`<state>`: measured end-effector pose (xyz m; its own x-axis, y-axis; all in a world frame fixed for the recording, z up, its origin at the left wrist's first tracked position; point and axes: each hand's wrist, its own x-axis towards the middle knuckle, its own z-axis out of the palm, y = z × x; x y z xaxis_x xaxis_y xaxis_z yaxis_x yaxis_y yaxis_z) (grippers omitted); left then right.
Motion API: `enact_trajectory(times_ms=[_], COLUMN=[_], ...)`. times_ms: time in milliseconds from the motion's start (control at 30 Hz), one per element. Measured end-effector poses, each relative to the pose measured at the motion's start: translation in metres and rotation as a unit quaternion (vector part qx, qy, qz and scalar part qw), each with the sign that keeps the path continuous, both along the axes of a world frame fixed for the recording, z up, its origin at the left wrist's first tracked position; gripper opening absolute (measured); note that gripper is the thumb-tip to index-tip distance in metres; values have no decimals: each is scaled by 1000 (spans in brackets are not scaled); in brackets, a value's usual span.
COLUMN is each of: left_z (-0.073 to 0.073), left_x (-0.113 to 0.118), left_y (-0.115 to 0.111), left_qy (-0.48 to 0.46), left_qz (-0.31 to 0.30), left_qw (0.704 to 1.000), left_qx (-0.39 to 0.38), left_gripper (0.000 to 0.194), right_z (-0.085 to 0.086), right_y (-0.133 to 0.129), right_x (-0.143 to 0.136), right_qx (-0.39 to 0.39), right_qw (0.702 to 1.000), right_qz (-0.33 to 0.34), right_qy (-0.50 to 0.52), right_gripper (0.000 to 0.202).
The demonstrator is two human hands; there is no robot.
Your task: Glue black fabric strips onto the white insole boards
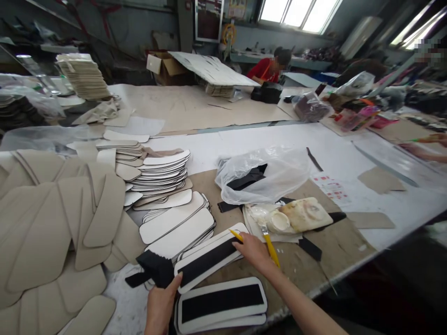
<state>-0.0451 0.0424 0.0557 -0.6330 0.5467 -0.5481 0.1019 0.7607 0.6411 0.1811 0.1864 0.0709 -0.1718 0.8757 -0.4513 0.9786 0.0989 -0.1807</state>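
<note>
My right hand [253, 251] is closed around a slim yellow pointed tool [236, 235], its tip showing past the fingers. It rests at the upper right end of a white rounded panel [223, 267] bearing a black strip [206, 263]. At that panel's left end is my left hand [161, 302], thumb against the edge. A bundle of black strips [157, 266] sticks up from the left hand, whose other fingers are mostly hidden. Just below lies another white panel with a black strip [223, 302], on a small stack. A yellow-handled brush [270, 249] lies beside my right forearm.
Stacked white panels [178, 228] and beige pieces [38, 223] cover the left side. Beyond my right hand are a stained glue container [307, 215] and a clear plastic bag [268, 174] with black pieces inside. A person in red [267, 70] sits across the table.
</note>
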Motion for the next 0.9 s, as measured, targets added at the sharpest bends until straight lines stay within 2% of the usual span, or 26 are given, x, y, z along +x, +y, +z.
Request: enact_trajectory(times_ms=[167,400,567,733,900], left_z=[1,-2,0,-3,-6], left_x=[3,-8,-6,-5,-9], left_y=[3,2,5,5,2], left_qy=[10,-4,-38,-22,-24], left_qz=[15,-44,5,14,-28], left_qw=[999,999,998,998,999], left_qx=[-40,-29,-50,-56,-37], left_gripper=[39,28,37,29,23], right_z=[-3,-4,-8,-10,-8], right_y=[2,4,7,11,10], right_x=[0,1,3,5,7], right_qx=[-6,-22,-42,-53,-55], right_qw=[1000,1000,999,998,998], right_qz=[-6,3,-3,-4,-11], right_qy=[-8,-2,8,22,37], right_gripper=[26,26,28,28,29])
